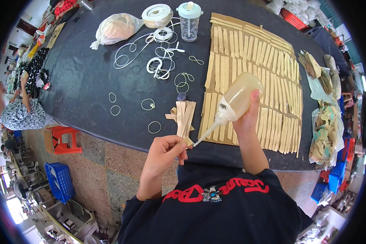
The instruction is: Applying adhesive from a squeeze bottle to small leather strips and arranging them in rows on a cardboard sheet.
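My right hand (249, 116) is wrapped round a squeeze bottle (240, 94), tilted so its long thin nozzle points down and left. Whitish wrapping covers the bottle's neck, and pale yellowish liquid shows inside. Between thumb and fingers, my left hand (164, 153) pinches a small beige strip (187, 141) near the table's front edge. The nozzle tip is at the strip's end; whether they touch is hard to tell. Just beyond lies a small bunch of loose beige strips (185, 116). Rows of similar strips cover a brown cardboard sheet (233, 62) at the right.
On the dark table (85, 81) lie rubber bands (154, 127), a tangled white cable (126, 61), a white spool (156, 15), a lidded clear cup (189, 24) and a filled plastic bag (117, 28). Bagged pieces (327, 130) sit far right. A red stool (64, 139) and another person (22, 112) are at left.
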The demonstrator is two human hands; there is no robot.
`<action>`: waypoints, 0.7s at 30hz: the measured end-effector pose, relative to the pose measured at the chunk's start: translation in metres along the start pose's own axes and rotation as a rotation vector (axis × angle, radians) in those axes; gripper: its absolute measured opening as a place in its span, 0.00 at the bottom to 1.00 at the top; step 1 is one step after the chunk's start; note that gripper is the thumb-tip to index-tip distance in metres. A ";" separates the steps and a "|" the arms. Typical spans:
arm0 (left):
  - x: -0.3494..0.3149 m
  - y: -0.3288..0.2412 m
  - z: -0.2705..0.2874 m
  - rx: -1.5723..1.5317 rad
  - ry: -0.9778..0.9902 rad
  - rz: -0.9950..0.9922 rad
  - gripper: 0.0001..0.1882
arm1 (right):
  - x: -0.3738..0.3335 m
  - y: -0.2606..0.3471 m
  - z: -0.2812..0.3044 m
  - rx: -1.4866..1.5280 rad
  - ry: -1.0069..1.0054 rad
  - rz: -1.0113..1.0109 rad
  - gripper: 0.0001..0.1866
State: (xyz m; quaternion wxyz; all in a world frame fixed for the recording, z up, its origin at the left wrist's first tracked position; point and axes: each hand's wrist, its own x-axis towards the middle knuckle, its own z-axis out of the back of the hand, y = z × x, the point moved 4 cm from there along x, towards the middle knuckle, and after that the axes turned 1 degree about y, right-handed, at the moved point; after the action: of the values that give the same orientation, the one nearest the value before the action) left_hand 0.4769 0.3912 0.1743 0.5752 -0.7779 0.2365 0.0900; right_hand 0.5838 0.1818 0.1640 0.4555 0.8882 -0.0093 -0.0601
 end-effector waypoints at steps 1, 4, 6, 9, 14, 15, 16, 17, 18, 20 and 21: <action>0.001 0.000 0.000 -0.003 0.002 0.008 0.09 | 0.000 0.000 -0.001 0.001 -0.003 0.001 0.33; 0.003 -0.001 -0.002 -0.016 0.005 0.020 0.09 | 0.003 0.000 -0.005 0.008 -0.034 -0.013 0.33; 0.004 -0.002 -0.003 -0.027 0.002 0.011 0.09 | 0.004 0.000 -0.001 -0.024 -0.028 -0.014 0.33; 0.009 0.000 0.002 -0.009 -0.003 -0.004 0.09 | -0.001 0.000 0.006 -0.034 -0.026 -0.054 0.33; 0.044 -0.004 0.013 -0.087 -0.108 -0.102 0.11 | 0.010 0.005 0.023 0.405 0.320 -0.415 0.34; 0.058 -0.005 0.014 -0.120 -0.118 -0.151 0.11 | 0.011 0.003 0.025 0.453 0.318 -0.504 0.35; 0.071 -0.008 0.015 -0.151 -0.131 -0.199 0.12 | 0.014 -0.002 0.028 0.504 0.317 -0.596 0.35; 0.087 -0.012 0.013 -0.100 -0.112 -0.196 0.12 | 0.017 0.000 0.024 0.568 0.457 -0.626 0.38; 0.103 -0.018 0.010 -0.049 -0.093 -0.194 0.12 | 0.018 0.001 0.027 0.492 0.365 -0.589 0.38; 0.129 -0.029 0.001 0.049 -0.052 -0.201 0.13 | 0.019 0.004 0.005 0.348 0.187 -0.521 0.39; 0.140 -0.036 -0.007 0.095 -0.024 -0.210 0.14 | 0.024 0.004 0.004 0.346 0.220 -0.515 0.38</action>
State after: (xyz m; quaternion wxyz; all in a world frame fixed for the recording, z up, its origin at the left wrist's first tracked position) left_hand 0.6152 0.3558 0.1491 0.6204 -0.7691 0.1511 0.0273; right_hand 0.6073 0.1751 0.1625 0.2660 0.9268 0.2547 -0.0743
